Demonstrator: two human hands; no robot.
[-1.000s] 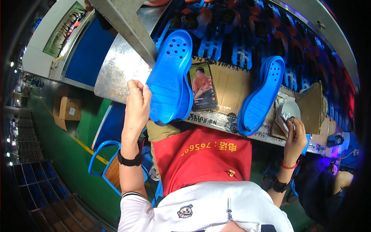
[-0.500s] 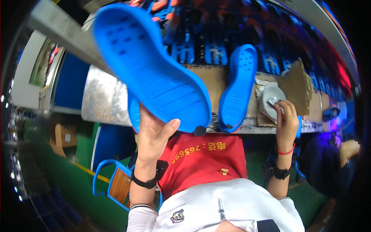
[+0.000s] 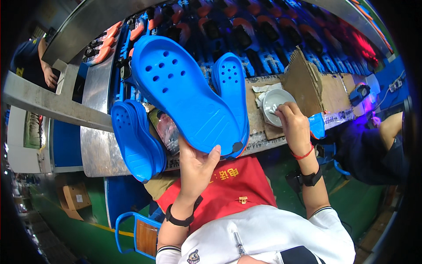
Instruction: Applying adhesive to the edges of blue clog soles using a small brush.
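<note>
My left hand (image 3: 197,169) grips a large blue shoe sole (image 3: 184,97) by its near end, the thumb on the inner face beside a small black patch. The sole is tilted up, its holed end pointing away. Behind it, a second blue sole lies on the table, partly covered. My right hand (image 3: 295,125) is over a white bowl (image 3: 281,95), fingers pinched together inside the rim. What they hold, if anything, is too small to make out. Left of the held sole, several blue soles (image 3: 134,145) lie stacked at the table edge.
Torn cardboard (image 3: 303,81) stands right of the bowl on a cardboard-covered table. Rows of blue and black racks with orange-red parts (image 3: 241,37) run behind. A metal frame bar (image 3: 52,99) crosses the left. Other people are at far left and right; a blue chair (image 3: 145,233) stands lower left.
The view has shifted, bringing the stacked soles at left into sight. The held sole now sits more upright, in front of the second sole. My right hand remains at the bowl, fingers further in.
</note>
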